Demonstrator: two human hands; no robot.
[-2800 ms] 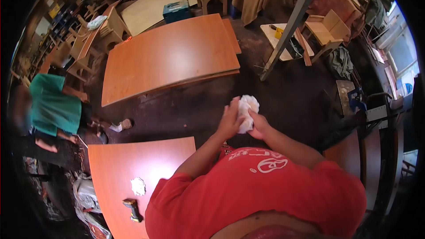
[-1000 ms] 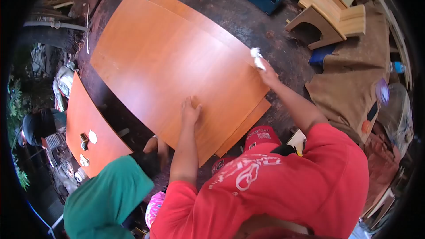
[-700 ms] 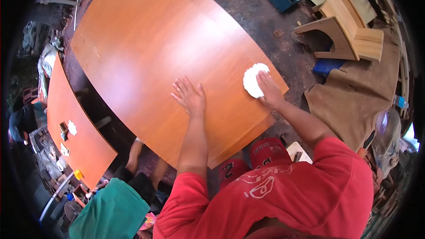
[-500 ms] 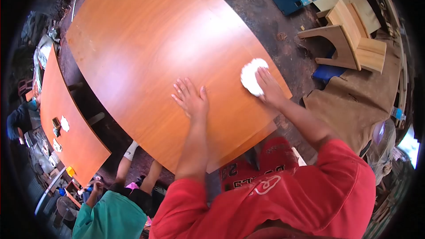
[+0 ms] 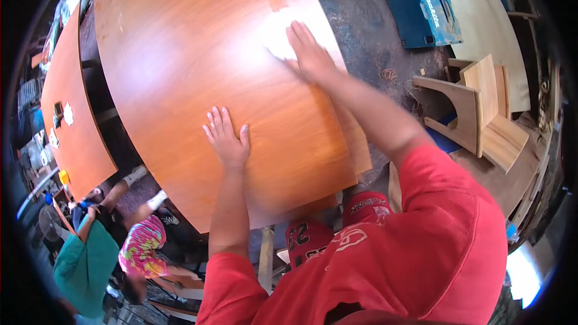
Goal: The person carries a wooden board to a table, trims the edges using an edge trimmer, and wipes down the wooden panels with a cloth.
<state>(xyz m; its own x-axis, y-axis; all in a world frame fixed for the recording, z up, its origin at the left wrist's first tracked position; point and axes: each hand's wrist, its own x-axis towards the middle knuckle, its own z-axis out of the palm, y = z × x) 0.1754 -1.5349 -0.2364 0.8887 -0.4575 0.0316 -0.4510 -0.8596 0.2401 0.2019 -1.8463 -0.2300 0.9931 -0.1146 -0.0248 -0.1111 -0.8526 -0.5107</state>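
Dark, scuffed floor [image 5: 361,24] shows beside the large orange-brown panel [image 5: 180,66], which lies flat before me, shining with reflected light, a lower board [image 5: 352,135] jutting from beneath its right edge. My left hand [image 5: 227,141] rests palm down on the near part of the panel, fingers open and spread, holding nothing. My right hand [image 5: 310,57] is farther up the panel, near its right edge, fingers straight and close together over a white cloth [image 5: 278,39]. That cloth lies on the panel and melts into the glare, so I can't tell its outline or whether my hidden thumb grips it. Left of the panel stands a narrower panel [image 5: 75,78] with a white wad [image 5: 68,114] and a small yellow object [image 5: 63,176] on it. Right of the panel are a teal Makita case [image 5: 421,12] and a wooden chair [image 5: 481,108]. Someone in a green shirt [image 5: 87,259] is below the panel's left corner.
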